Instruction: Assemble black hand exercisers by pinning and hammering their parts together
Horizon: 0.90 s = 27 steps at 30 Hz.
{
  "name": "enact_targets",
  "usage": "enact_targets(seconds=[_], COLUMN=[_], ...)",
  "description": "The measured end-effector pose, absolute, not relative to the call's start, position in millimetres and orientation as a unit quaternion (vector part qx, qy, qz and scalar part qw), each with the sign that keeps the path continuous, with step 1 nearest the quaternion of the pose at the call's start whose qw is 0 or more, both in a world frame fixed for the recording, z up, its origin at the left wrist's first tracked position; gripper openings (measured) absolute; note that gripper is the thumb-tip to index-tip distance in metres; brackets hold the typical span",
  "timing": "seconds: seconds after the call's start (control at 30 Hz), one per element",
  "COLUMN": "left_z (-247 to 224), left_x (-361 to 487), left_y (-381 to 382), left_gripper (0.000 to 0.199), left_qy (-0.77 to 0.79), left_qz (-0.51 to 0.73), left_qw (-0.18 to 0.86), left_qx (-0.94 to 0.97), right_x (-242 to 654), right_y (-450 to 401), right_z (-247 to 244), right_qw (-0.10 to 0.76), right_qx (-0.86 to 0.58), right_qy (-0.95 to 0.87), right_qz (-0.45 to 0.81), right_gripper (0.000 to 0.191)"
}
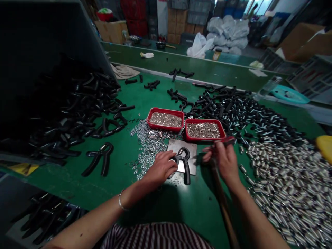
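My left hand [164, 165] is closed on a black hand grip exerciser [186, 166], which rests on a square metal plate [192, 152]. Its coil shows at the top and one leg points towards me. My right hand [226, 159] is just right of the plate, its fingers curled. A dark red piece [229, 140] shows beyond its knuckles; what the fingers hold is hidden. Below that hand, a wooden handle [223, 204] runs towards me, its upper end covered by the fingers. Another hand grip exerciser [100, 157] lies to the left.
Two red trays [166, 119] of small metal parts stand behind the plate. Loose nuts [146, 148] lie left of it. Metal springs [287, 183] and black parts with metal pins [249, 114] cover the right side. Black handles [85, 97] spill from a large grey bin [89, 20].
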<state>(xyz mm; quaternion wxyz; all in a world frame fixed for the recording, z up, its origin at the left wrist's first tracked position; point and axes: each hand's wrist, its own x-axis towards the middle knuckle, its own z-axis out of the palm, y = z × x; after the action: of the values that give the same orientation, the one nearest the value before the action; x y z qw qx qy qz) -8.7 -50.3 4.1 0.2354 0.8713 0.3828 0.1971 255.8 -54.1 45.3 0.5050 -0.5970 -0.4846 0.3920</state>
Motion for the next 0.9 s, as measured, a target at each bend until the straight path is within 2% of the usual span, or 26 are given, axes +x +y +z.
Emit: enact_targets(seconds=[0.13, 0.27, 0.4, 0.63, 0.8, 0.9], left_z=[-4.6, -9.8, -15.0, -17.9, -23.4, -24.7], left_x=[-2.1, -2.2, -0.3, 3.6, 4.1, 5.1], left_y=[-48.7, -48.7, -53.9, -62.9, -64.5, -66.2], left_gripper=[0.017, 0.014, 0.013, 0.019, 0.015, 0.016], left_qy=[0.410, 0.414, 0.418, 0.418, 0.424, 0.424], left_qz=[0.191, 0.213, 0.233, 0.256, 0.258, 0.267], left_qw=[0.226, 0.217, 0.200, 0.178, 0.191, 0.194], left_qx=[0.863, 0.858, 0.855, 0.854, 0.847, 0.843], right_x=[196.1, 192.4, 195.3, 179.8, 172.8, 171.8], right_y=[-59.6, -58.1, -60.6, -46.8, -36.2, -40.6], right_z=[13.7, -0.9, 2.0, 15.6, 16.8, 23.5], right_qw=[0.457, 0.433, 0.398, 0.218, 0.220, 0.306], right_qx=[-0.621, -0.638, -0.671, -0.666, -0.636, -0.624], right_qy=[-0.495, -0.506, -0.540, -0.682, -0.715, -0.675], right_qz=[0.400, 0.387, 0.316, 0.209, 0.190, 0.246], right_gripper=[0.034, 0.038, 0.037, 0.033, 0.030, 0.031])
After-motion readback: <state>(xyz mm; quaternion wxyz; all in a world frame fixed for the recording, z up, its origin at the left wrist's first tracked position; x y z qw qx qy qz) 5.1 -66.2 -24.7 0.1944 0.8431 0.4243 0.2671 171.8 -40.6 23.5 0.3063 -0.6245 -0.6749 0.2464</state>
